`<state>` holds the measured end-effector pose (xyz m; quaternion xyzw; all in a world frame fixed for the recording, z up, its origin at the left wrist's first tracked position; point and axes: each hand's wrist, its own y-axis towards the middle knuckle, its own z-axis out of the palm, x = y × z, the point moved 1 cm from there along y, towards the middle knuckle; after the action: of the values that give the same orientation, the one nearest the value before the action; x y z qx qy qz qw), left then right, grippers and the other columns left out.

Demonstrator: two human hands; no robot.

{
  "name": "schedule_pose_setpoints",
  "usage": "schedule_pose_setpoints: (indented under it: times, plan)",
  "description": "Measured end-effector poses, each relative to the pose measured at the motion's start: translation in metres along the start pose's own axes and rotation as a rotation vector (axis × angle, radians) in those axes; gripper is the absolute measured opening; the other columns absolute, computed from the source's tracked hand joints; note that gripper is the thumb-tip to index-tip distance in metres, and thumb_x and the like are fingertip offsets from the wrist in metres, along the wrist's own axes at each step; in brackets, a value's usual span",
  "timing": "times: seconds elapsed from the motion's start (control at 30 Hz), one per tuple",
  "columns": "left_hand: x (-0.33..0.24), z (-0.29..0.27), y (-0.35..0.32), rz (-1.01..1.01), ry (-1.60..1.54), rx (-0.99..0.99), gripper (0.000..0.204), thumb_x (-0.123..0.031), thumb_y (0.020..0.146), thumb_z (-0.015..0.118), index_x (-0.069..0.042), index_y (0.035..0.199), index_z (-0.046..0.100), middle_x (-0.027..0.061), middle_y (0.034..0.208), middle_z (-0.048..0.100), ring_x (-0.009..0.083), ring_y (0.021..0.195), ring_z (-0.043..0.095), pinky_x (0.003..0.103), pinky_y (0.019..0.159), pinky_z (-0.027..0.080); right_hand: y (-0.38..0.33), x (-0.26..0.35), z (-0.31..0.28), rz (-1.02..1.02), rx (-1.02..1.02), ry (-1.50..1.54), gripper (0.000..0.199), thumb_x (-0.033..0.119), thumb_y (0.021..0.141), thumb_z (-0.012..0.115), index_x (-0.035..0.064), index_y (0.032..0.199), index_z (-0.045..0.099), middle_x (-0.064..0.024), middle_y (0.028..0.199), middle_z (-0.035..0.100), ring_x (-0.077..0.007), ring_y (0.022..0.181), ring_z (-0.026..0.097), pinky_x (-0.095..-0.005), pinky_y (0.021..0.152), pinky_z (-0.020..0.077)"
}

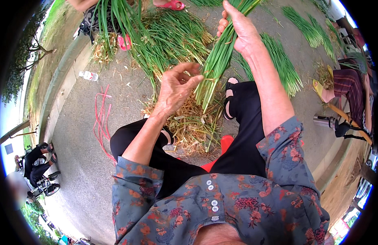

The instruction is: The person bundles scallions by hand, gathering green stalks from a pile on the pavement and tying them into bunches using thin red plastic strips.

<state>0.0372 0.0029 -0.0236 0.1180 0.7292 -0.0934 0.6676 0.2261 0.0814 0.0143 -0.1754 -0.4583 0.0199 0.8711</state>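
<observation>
A bunch of long green garlic chives (216,61) slants in front of me, its pale stem ends hanging down to the left. My right hand (241,30) is closed round its upper part. Beside the stem ends is my left hand (178,86), half curled, thumb and index finger apart. Its thumb tip touches or nearly touches the stems; I see nothing held in it. Beyond the hands a large heap of chives (172,34) lies on the pavement. Dry yellow-brown trimmings (193,130) are piled between my feet.
Sorted chive bundles (281,61) lie at right, with others (307,28) farther off. Pink-red strings (102,116) and a plastic bottle (88,76) are on the left pavement. A steel flask (325,121) lies at right. Other people sit ahead and at right; another is in a wheelchair (46,183) at left.
</observation>
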Motion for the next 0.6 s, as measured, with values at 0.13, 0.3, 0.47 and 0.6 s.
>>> schedule_pose_setpoints:
  times: [0.13,0.3,0.47,0.6]
  plan:
    - [0.005,0.000,0.002,-0.160,-0.018,0.149,0.014,-0.008,0.077,0.063,0.002,0.086,0.059,0.0004,0.073,0.058,0.0042,0.055,0.047,0.020,0.047,0.038,0.002,-0.005,0.001,-0.004,0.039,0.005,0.031,0.039,0.076,0.064,0.0135,0.067,0.048,0.0002,0.049,0.046,-0.0146,0.040,0.046,-0.0292,0.040,0.0416]
    - [-0.006,0.000,0.000,-0.020,0.227,0.107,0.008,-0.008,0.081,0.058,0.000,0.079,0.056,-0.0027,0.063,0.052,0.0036,0.057,0.047,0.019,0.052,0.040,0.000,-0.004,0.002,-0.007,0.012,-0.013,0.031,0.039,0.076,0.064,0.0132,0.068,0.048,0.0002,0.050,0.045,-0.0140,0.041,0.046,-0.0291,0.039,0.0412]
    - [0.005,-0.004,-0.001,0.364,0.430,-0.004,0.008,-0.006,0.078,0.058,-0.001,0.079,0.053,0.0024,0.067,0.053,0.0064,0.053,0.046,0.023,0.047,0.038,0.000,-0.007,0.005,-0.061,-0.017,-0.138,0.032,0.039,0.076,0.064,0.0119,0.067,0.050,-0.0001,0.050,0.046,-0.0130,0.041,0.046,-0.0279,0.038,0.0404]
    - [0.001,-0.010,0.001,-0.012,-0.029,0.043,0.008,-0.009,0.081,0.057,-0.003,0.081,0.052,0.0015,0.069,0.053,0.0076,0.051,0.047,0.021,0.044,0.037,0.003,-0.012,0.004,-0.137,-0.035,-0.247,0.033,0.039,0.076,0.064,0.0105,0.066,0.051,-0.0003,0.051,0.046,-0.0127,0.041,0.046,-0.0279,0.038,0.0399]
